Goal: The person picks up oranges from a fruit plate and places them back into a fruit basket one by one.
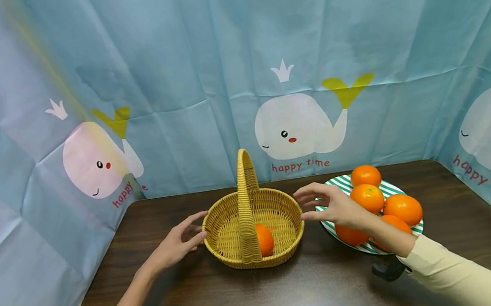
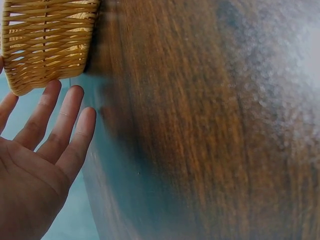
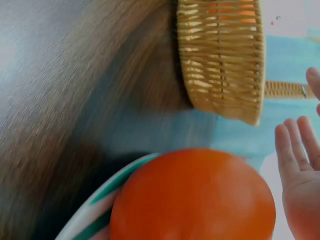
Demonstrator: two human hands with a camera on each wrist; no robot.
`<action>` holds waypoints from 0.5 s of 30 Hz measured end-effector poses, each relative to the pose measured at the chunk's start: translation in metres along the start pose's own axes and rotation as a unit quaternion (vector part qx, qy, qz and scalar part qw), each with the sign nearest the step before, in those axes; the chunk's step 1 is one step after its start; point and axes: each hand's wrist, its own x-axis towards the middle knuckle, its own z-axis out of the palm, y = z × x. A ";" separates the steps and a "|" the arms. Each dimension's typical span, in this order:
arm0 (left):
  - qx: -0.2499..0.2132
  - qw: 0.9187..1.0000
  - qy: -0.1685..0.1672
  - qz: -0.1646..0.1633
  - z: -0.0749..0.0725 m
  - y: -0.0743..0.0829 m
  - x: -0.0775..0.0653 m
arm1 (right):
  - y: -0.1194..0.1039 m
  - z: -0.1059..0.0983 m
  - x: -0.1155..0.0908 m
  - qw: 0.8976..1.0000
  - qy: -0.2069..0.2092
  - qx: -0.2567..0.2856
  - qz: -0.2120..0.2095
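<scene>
A yellow wicker basket (image 1: 227, 253) with a tall arched handle stands upright mid-table, one orange (image 1: 265, 240) inside it. My left hand (image 1: 178, 245) is at the basket's left side, fingertips right at the rim; in the left wrist view its fingers (image 2: 65, 120) are spread and nearly straight beside the woven wall. On the other side, my right hand (image 1: 330, 206) has its loosely bent fingers near the right rim, with nothing in its grasp. In the right wrist view, a gap shows between those fingers (image 3: 287, 150) and the basket (image 3: 222, 60).
Right of the basket, a green-and-white striped plate (image 1: 337, 180) carries several oranges (image 1: 404, 209), partly under my right forearm. The dark wooden table (image 1: 268, 303) ends at a blue curtain (image 1: 192, 50) printed with whales, which hangs behind and along both sides.
</scene>
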 end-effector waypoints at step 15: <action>-0.005 1.000 -0.006 0.009 -0.001 -0.001 0.001 | -0.007 -0.051 -0.041 0.998 0.058 -0.029 -0.022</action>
